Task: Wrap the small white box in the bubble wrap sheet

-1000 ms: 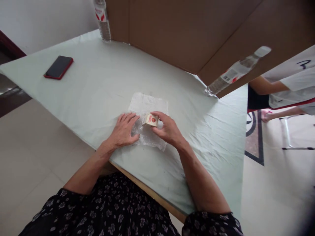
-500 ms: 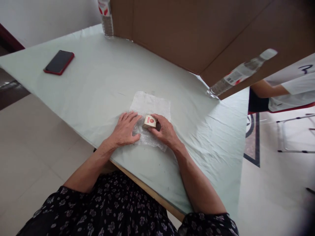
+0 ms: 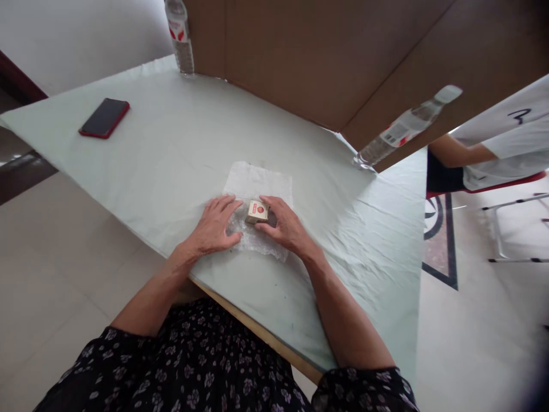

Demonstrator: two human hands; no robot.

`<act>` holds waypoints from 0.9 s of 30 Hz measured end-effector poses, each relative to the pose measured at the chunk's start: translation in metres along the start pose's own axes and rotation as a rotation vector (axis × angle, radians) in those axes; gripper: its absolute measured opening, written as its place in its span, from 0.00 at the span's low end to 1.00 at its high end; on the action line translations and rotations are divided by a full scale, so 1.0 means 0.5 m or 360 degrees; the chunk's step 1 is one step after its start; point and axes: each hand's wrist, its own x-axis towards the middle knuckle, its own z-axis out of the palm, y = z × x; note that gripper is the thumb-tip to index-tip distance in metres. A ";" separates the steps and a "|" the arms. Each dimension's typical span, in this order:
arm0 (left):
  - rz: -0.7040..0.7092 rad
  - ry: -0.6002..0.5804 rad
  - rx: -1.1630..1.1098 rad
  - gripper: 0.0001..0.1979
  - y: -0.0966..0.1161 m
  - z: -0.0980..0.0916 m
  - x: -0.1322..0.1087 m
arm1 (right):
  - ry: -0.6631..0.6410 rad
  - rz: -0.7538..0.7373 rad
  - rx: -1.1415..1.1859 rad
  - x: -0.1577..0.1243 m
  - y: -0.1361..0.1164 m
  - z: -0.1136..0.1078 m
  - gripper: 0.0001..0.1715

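Observation:
A small cream cardboard box with red print rests on a sheet of bubble wrap near the table's front edge. My right hand has its fingers at the box's far side and its thumb at the near side, gripping its right end. To the left of the box, my left hand lies open on the edge of the wrap, fingers spread. A gap separates its fingertips from the box. The box's right end is partly hidden by my right hand.
A phone in a red case lies at the far left of the pale green tablecloth. A brown cardboard panel stands behind, with one plastic bottle at its left and another bottle at its right. Another person's arm shows at right.
The box has tilted down to sit flatter on the bubble wrap, with my right hand still around it. My left hand stays nearly in place. The view has shifted slightly.

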 end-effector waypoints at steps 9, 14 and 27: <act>0.0216 -0.0052 0.0034 0.31 0.038 -0.046 -0.069 | -0.0194 -0.0323 -0.0586 -0.111 -0.098 -0.042 0.24; 0.0240 -0.0102 0.0139 0.31 0.060 -0.032 -0.069 | 0.0096 -0.0324 -0.0758 -0.121 -0.088 0.020 0.11; -0.0062 0.0173 -0.0224 0.03 0.074 -0.028 0.043 | 0.0364 0.0110 0.0055 -0.038 -0.044 -0.019 0.04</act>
